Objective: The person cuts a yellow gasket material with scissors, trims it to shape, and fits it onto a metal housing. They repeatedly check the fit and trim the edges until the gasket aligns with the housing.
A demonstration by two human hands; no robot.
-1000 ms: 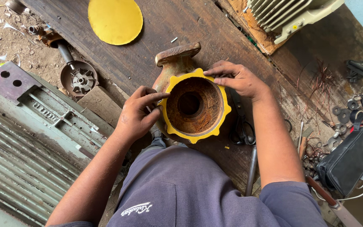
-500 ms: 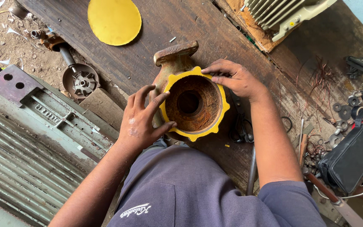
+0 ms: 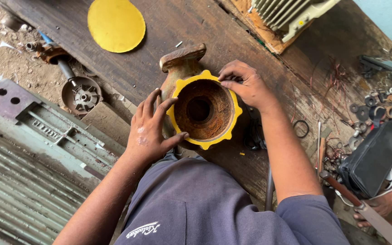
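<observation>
Left hand [image 3: 153, 129] cups the near rim of the yellow pump casing [image 3: 203, 110], fingers spread; right hand [image 3: 246, 84] pinches its far edge. Casing sits on the wooden worktop [image 3: 173, 27], yellow disc [image 3: 115, 23] beyond.

Soft, even daylight fills the scene, bright enough to read every surface without harsh glare. Shadows are faint and short: a dim one sits under the left hand [image 3: 153, 129] and inside the rusty bore of the yellow-rimmed cast-iron pump housing [image 3: 203, 111]. The dark wooden tabletop [image 3: 196, 27] shows sharp grain. Focus holds across the middle; the corners soften slightly, with mild wide-angle stretch at the edges.
</observation>
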